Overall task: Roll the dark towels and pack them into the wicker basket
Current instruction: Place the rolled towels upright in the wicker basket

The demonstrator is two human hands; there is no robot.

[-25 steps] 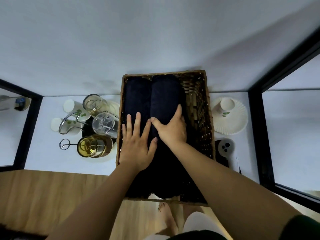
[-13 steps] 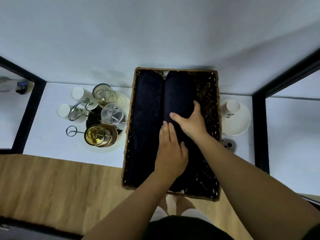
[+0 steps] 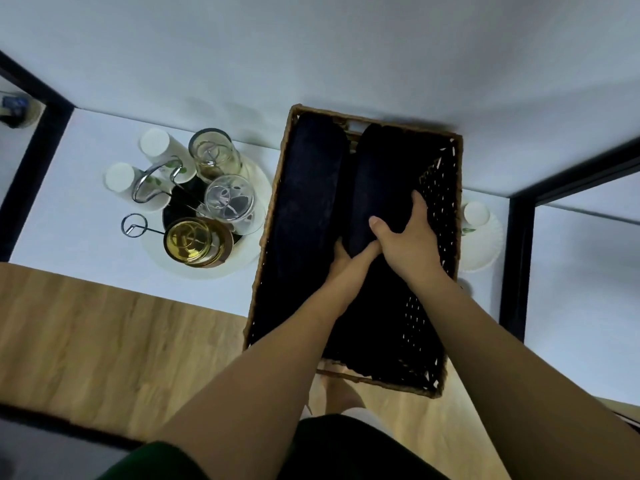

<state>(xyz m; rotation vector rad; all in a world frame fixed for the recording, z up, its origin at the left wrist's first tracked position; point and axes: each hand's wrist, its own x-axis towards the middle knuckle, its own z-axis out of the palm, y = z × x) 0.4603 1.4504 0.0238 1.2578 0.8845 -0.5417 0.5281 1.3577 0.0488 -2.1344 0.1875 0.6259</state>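
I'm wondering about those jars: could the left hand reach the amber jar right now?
Likely yes: the amber jar stands unblocked beside the wicker basket, but the left hand must first release the right towel.

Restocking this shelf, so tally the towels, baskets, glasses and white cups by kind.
Dark towels: 2
Wicker basket: 1
Glasses: 3
White cups: 3
Total: 9
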